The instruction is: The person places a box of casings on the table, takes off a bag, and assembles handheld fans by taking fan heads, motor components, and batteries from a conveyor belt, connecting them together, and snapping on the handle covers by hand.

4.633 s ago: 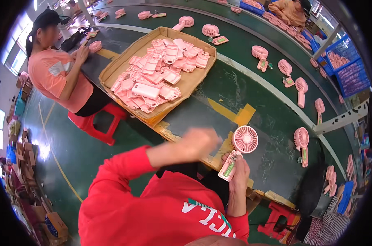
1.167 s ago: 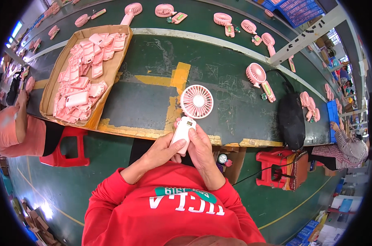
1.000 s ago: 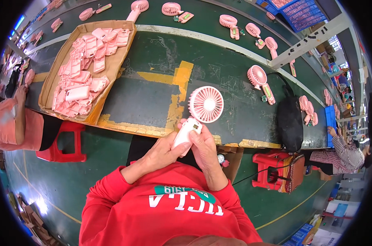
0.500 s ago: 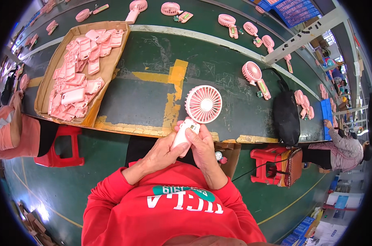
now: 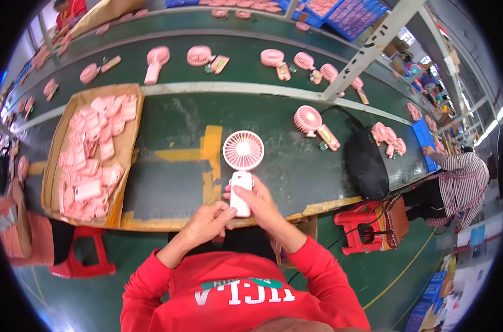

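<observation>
A pale pink handheld fan (image 5: 243, 150) lies face up in front of me, its round slatted head pointing away from me. My right hand (image 5: 258, 203) is wrapped round its whitish handle (image 5: 241, 206), with the thumb lying across the top. Just left of the handle's lower end, my left hand (image 5: 210, 220) has its fingers curled and pressed together, close beside the handle. Whatever those left fingertips may pinch is hidden.
A cardboard tray (image 5: 130, 160) of pink casing pieces stands to the left. Right of me are an opened fan (image 5: 308, 121), a black bag (image 5: 366, 163) and a red stool (image 5: 354, 224). More fans lie on the belt (image 5: 179, 74) beyond the rail. Co-workers sit at both sides.
The view has shifted, so the table sits lower. The fan has turned from slanting to pointing straight away from me. My left hand has slid off the handle to its lower left side.
</observation>
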The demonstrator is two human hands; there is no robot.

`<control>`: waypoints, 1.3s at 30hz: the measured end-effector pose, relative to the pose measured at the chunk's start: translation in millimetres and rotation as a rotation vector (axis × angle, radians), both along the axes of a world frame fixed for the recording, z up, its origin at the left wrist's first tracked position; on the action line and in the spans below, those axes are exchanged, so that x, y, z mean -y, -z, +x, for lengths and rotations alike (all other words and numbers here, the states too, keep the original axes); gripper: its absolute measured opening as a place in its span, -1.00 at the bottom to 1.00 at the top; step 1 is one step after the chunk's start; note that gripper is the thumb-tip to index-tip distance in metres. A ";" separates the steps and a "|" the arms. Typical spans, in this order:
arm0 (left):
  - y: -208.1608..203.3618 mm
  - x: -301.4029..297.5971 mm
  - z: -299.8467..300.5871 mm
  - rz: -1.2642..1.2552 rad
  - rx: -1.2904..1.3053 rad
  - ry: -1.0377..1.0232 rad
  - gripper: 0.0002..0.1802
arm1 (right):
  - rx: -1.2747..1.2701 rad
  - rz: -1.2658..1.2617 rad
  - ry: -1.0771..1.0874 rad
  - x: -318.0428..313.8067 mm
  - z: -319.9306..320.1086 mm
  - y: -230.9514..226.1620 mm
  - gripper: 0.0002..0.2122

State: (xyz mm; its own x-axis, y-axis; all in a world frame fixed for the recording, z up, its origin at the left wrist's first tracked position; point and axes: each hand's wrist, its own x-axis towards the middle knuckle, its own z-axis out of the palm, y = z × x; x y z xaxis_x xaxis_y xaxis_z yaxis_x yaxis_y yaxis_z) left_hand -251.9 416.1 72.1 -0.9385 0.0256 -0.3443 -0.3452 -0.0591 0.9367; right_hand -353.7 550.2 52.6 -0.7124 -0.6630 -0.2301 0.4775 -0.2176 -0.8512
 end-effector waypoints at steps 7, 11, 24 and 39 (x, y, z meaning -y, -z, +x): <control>-14.3 79.9 -93.6 -0.518 -0.421 -0.385 -0.73 | -0.944 0.771 0.054 41.9 -162.7 -30.8 -0.55; -13.9 149.6 -170.5 -0.829 -0.482 -0.527 -0.64 | -1.188 0.919 0.134 79.7 -232.0 -37.1 -0.53; 31.8 262.3 -376.3 -1.308 -0.403 -0.518 -0.17 | -1.932 0.951 0.599 131.2 -445.0 4.7 -0.61; -10.8 200.9 -383.2 -0.935 -0.426 -0.510 0.11 | -1.174 1.355 0.405 -29.7 -424.2 -0.4 -0.68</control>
